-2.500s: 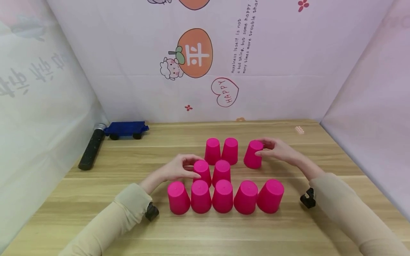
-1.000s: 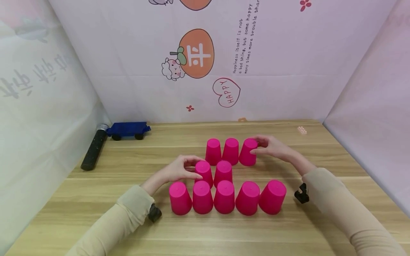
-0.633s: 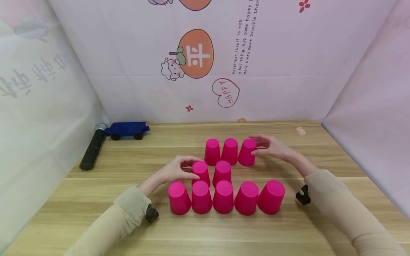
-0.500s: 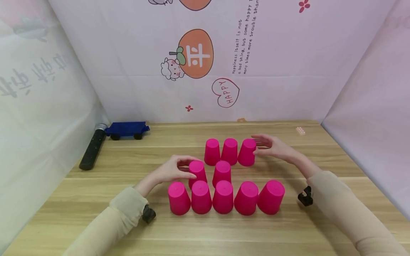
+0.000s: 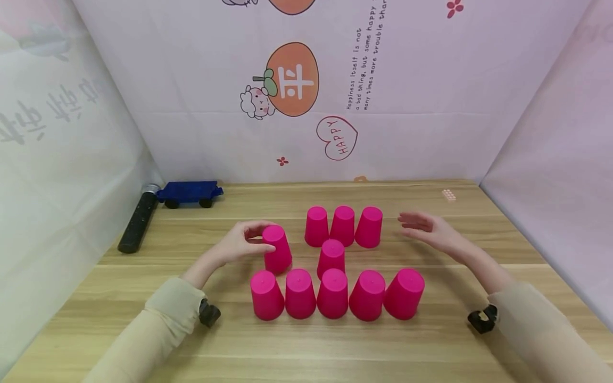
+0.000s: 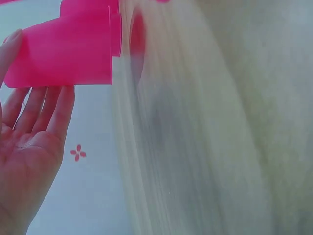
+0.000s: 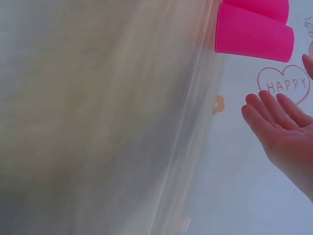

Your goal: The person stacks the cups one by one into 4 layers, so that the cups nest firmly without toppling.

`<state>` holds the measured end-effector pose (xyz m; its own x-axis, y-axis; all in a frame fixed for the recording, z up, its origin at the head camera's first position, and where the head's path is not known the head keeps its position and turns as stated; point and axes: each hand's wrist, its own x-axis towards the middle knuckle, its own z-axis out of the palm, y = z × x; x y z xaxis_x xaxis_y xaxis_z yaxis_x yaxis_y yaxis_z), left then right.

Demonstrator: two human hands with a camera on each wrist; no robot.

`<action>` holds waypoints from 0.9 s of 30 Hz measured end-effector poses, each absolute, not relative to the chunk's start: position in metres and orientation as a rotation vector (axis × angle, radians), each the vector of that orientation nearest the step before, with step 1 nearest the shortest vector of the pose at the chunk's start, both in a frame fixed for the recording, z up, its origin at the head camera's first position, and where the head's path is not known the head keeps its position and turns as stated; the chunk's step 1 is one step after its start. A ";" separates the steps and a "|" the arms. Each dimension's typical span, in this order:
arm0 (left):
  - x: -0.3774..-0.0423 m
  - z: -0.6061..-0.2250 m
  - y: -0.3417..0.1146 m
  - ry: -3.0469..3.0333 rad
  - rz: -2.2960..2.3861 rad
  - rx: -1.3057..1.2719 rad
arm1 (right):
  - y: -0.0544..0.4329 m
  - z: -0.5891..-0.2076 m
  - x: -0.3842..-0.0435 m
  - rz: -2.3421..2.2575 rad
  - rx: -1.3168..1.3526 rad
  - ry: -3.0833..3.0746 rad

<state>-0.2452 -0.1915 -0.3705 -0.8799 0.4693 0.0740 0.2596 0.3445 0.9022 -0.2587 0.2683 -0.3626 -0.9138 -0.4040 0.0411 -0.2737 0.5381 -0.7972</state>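
My left hand (image 5: 238,243) grips an upside-down pink cup (image 5: 279,256) by its side, thumb on the near face. In the left wrist view, a narrow gap shows between the rim of this held cup (image 6: 68,54) and the table. My right hand (image 5: 433,232) holds nothing; its fingers are extended, to the right of the back row's rightmost cup (image 5: 369,227). The right wrist view shows that hand (image 7: 288,142) apart from the nearest cup (image 7: 254,34). Three upside-down cups form the back row, and a single cup (image 5: 331,259) stands between it and the front row.
Several upside-down cups make the front row, its middle cup (image 5: 332,295) among them. At the back left lie a black cylinder with a silver end (image 5: 139,221) and a blue toy wagon (image 5: 189,192). A small pale studded piece (image 5: 448,194) lies back right. Printed cloth walls (image 5: 407,133) enclose the table.
The right hand set a cup at the right end of the back row, let go and drew back rightward. The left hand moved its cup left and back, away from the single middle cup.
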 end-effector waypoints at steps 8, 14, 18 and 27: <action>-0.257 -0.369 -0.195 2.472 1.585 0.524 | 0.282 -0.360 -0.226 -1.271 -0.538 2.667; -0.267 -0.375 -0.191 2.495 1.613 0.404 | 0.292 -0.359 -0.199 -1.298 -0.549 2.652; -0.273 -0.380 -0.187 2.526 1.633 0.392 | 0.296 -0.360 -0.184 -1.314 -0.609 2.597; -0.288 -0.387 -0.172 2.573 1.607 0.419 | 0.292 -0.360 -0.156 -1.336 -0.718 2.476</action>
<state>-0.2877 -0.1724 -0.3868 -0.9594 0.2713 0.0767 0.1880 0.4125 0.8913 -0.1562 0.2924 -0.3601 -0.8512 -0.5243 0.0235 -0.3076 0.4621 -0.8318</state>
